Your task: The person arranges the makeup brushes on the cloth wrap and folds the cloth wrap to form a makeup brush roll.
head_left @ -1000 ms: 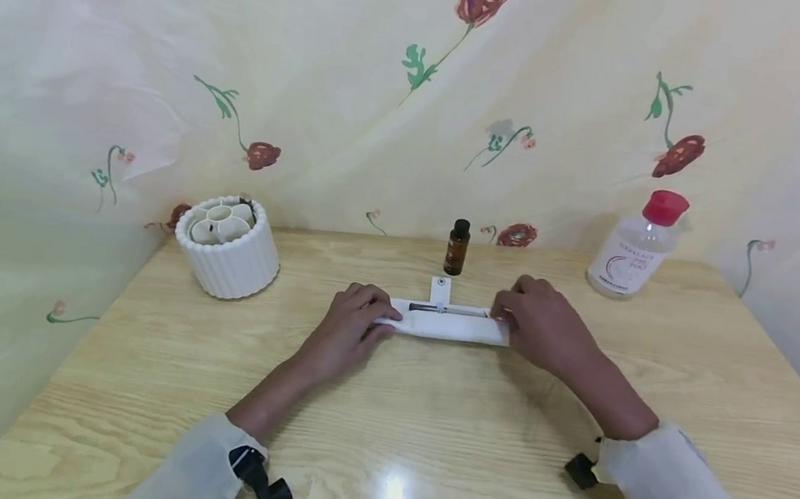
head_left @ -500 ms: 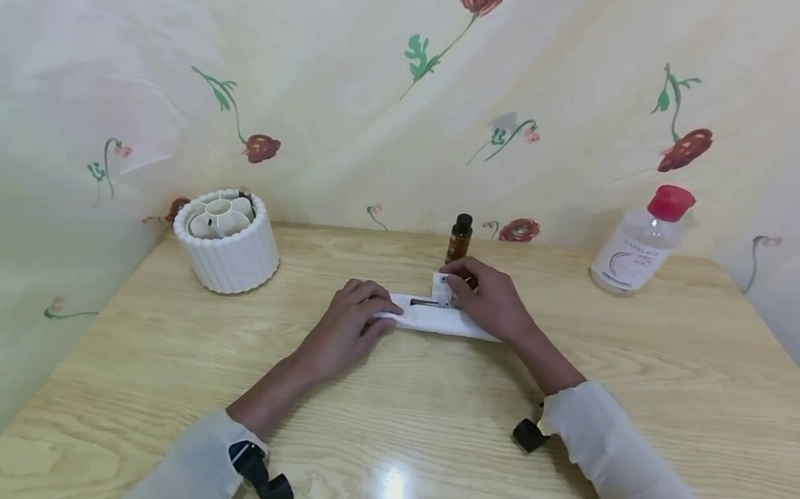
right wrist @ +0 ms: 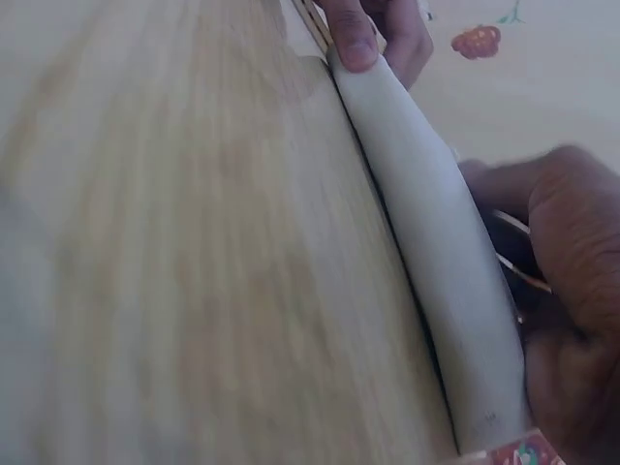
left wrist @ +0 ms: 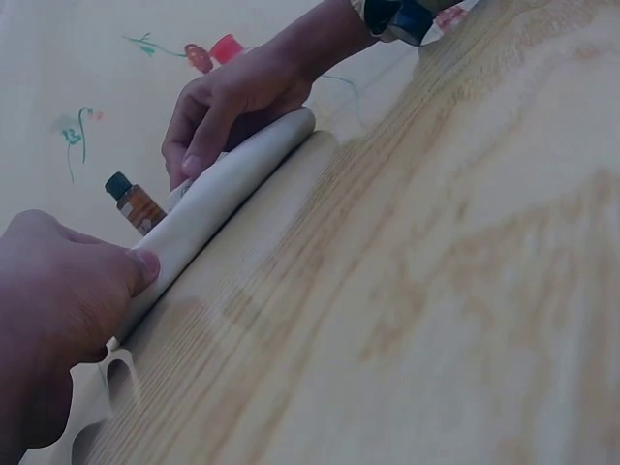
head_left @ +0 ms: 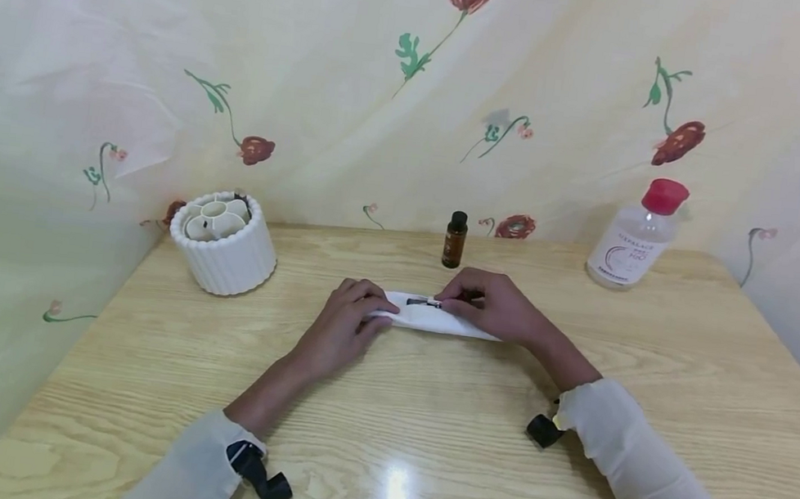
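A long, narrow white pouch lies across the table, a slim dark item showing in its top opening. My left hand grips the pouch's left end; in the left wrist view the thumb presses its near side. With thumb and fingers together, my right hand pinches the small snap tab at the opening; the fingers mostly hide the tab. The right wrist view has the smooth front of the pouch, with my right hand close behind it.
Behind the pouch stands a small brown bottle with a black cap. At the back left is a ribbed white holder with inner compartments. A clear bottle with a red cap stands at the back right, near the floral backdrop.
My right hand has moved left from the pouch's right end to the snap tab. The tab stood up behind the pouch and is now folded toward the opening. My left hand stays put.
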A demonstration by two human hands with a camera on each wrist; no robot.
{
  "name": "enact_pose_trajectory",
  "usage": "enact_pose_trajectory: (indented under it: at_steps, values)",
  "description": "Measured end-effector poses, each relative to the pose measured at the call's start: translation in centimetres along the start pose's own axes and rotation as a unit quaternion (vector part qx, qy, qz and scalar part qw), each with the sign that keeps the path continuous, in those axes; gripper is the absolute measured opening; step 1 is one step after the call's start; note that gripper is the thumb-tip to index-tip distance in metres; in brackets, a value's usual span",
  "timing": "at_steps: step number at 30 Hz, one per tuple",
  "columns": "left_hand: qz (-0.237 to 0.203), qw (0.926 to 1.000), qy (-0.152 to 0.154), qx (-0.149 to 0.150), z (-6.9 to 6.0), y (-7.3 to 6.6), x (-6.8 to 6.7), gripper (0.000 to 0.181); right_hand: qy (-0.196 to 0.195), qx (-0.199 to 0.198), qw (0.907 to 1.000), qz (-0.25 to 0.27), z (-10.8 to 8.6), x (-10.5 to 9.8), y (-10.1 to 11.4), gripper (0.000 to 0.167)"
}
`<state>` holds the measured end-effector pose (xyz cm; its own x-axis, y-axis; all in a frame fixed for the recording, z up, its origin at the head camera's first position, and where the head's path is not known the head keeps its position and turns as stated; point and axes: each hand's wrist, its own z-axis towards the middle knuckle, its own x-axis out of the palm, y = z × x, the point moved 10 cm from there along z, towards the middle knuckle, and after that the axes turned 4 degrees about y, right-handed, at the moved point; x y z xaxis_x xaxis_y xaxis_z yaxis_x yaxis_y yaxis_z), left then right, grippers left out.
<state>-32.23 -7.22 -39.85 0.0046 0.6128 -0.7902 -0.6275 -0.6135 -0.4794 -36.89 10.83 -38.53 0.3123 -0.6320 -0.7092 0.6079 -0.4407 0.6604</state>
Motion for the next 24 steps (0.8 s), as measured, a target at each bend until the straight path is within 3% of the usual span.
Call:
enact_pose_trajectory:
  at_steps: [5,9,17,24]
  values:
    - [0.009,0.9999,-0.003,0.014,0.1,-0.2,0.0,0.017,0.047,-0.044,0.9979,-0.001,-0.3,0.7,0.8,0.010]
    - [0.012,0.9997,-0.001,0.022,0.3,-0.3,0.0,0.017,0.059,-0.079,0.9932,-0.062,-0.7,1.0,1.6,0.010]
    - [0.022,0.9994,0.008,0.026,0.6,-0.4,0.1,0.017,0.053,-0.180,0.9686,-0.163,-1.6,1.3,4.1,0.011]
    - [0.020,0.9994,0.014,0.026,0.9,-0.3,-0.1,0.018,0.060,-0.212,0.9522,-0.212,-1.8,1.6,5.2,0.011]
